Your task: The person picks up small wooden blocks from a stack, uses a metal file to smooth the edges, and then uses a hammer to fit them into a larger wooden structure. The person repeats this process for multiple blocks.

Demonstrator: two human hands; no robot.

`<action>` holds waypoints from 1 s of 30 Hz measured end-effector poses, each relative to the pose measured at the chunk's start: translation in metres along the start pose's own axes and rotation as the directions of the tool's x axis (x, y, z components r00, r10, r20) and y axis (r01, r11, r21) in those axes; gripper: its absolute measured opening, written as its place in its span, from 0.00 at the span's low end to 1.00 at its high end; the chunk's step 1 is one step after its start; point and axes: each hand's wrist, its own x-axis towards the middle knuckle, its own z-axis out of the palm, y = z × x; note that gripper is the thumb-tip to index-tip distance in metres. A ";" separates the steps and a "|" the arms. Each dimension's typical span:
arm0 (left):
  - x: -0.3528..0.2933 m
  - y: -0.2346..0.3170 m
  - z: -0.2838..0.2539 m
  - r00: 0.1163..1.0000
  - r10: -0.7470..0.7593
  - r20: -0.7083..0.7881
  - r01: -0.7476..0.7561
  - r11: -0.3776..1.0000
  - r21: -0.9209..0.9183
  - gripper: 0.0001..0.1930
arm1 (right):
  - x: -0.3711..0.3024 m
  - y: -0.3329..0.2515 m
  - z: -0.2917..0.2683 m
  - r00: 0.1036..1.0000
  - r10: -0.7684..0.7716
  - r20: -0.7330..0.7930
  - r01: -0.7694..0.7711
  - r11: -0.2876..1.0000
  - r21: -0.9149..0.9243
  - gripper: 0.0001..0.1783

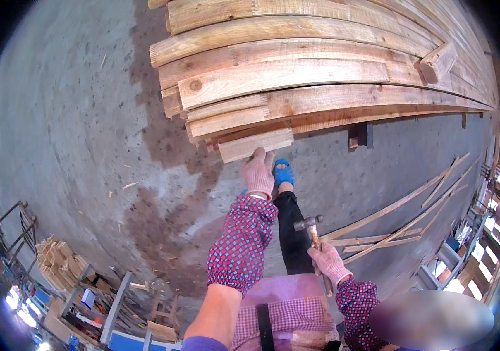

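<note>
My left hand (258, 171), in a pale work glove, grips the near edge of a short, light wooden block (257, 145). The block lies against the near side of a big stack of long planks (320, 69), by its left end; whether it touches the planks I cannot tell. My right hand (328, 261), also gloved, is closed round the wooden handle of a hammer (309, 223). The hammer is held upright in front of my right thigh, its metal head at the top, apart from the block and the stack.
A loose wood piece (438, 62) lies on top of the stack. Thin wooden strips (387, 205) lie on the concrete floor (80, 128) at the right. A dark support (360, 136) stands under the planks. Cut blocks (59, 263) are piled at the lower left. My blue sandal (284, 173) is near the block.
</note>
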 end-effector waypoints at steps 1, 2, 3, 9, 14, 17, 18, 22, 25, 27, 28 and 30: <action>-0.002 0.000 -0.001 0.998 0.056 0.040 -0.060 0.993 0.103 0.09 | 0.001 -0.003 -0.001 1.000 -0.001 -0.005 0.001 1.000 0.020 0.14; -0.002 -0.001 0.003 0.991 0.114 0.076 -0.127 0.972 0.200 0.09 | 0.001 -0.004 -0.003 1.000 -0.002 -0.018 0.002 1.000 -0.004 0.15; -0.005 -0.002 0.007 0.998 0.049 0.029 -0.052 0.993 0.102 0.10 | 0.002 -0.005 -0.004 1.000 -0.004 -0.030 0.003 1.000 -0.029 0.15; -0.011 0.007 -0.006 0.956 0.233 0.177 -0.292 0.754 0.588 0.08 | 0.005 -0.029 -0.015 0.999 -0.047 -0.013 0.045 0.994 -0.103 0.17; -0.034 0.043 0.007 0.980 -0.158 -0.123 0.158 0.987 -0.012 0.14 | 0.015 -0.032 -0.027 0.998 -0.065 0.026 0.066 0.996 -0.059 0.18; -0.044 0.051 -0.008 0.974 -0.125 -0.187 0.134 0.990 0.037 0.18 | 0.013 -0.045 -0.036 0.993 -0.116 0.006 0.116 0.986 -0.119 0.17; -0.044 0.062 -0.010 0.969 -0.144 -0.199 0.165 0.982 0.089 0.20 | 0.004 -0.059 -0.043 0.997 -0.069 0.022 0.070 0.994 -0.078 0.16; -0.019 0.069 -0.042 0.997 0.003 -0.076 0.041 0.828 0.559 0.28 | 0.016 -0.063 -0.058 0.993 -0.113 0.019 0.114 0.972 -0.206 0.20; 0.003 0.057 -0.043 0.984 0.175 -0.023 -0.123 0.770 0.626 0.33 | 0.019 -0.076 -0.067 0.988 -0.153 0.013 0.153 0.974 -0.168 0.20; 0.006 0.061 -0.042 0.990 0.134 -0.048 -0.077 0.788 0.611 0.34 | 0.024 -0.085 -0.075 0.981 -0.195 0.010 0.195 0.973 -0.126 0.19; 0.006 0.063 -0.045 0.996 0.070 -0.057 -0.021 0.790 0.613 0.33 | 0.030 -0.089 -0.076 0.981 -0.193 0.004 0.193 0.981 -0.032 0.18; 0.003 0.074 -0.041 0.999 0.021 -0.050 0.011 0.828 0.561 0.33 | 0.034 -0.108 -0.077 0.969 -0.248 -0.015 0.247 0.960 0.134 0.18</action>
